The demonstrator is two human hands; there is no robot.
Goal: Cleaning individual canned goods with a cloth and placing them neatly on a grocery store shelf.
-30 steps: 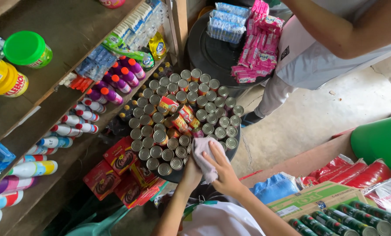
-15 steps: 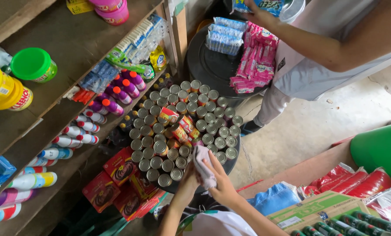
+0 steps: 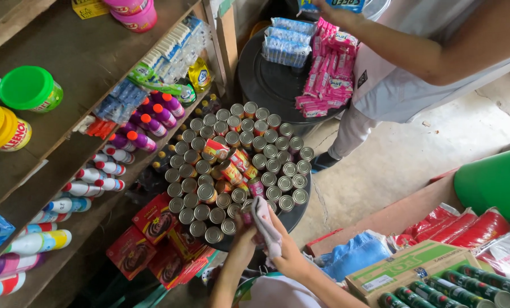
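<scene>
Head view, looking down at a round dark tray packed with upright tins.

Hands: the right hand has its fingers clenched around a pale pink cloth, which drapes over the near edge of the tray. The left hand grips a single tin at that near edge; the cloth lies against this tin. The fingers of the left hand are mostly hidden behind the wrist.

Step in hand, as judged: wiping one tin. To do it well, hold the tin steady low on its body, run the cloth over lid and wall, and keep elbows clear of neighbouring tins, which stand touching one another and could topple in a row.

Packages by place:
- Centre of tray: a few tins lying on their sides, red and yellow labels.
- Far side: second dark round stand carrying pink sachet strips and pale blue packets; another person stands beside it.
- Left shelves: green-lidded jar, yellow tub, purple bottles with orange caps, white bottles with red caps.
- Near left, below the tray: red flat packets.
- Near right: cardboard box with green print, green tins, red pouches.
</scene>
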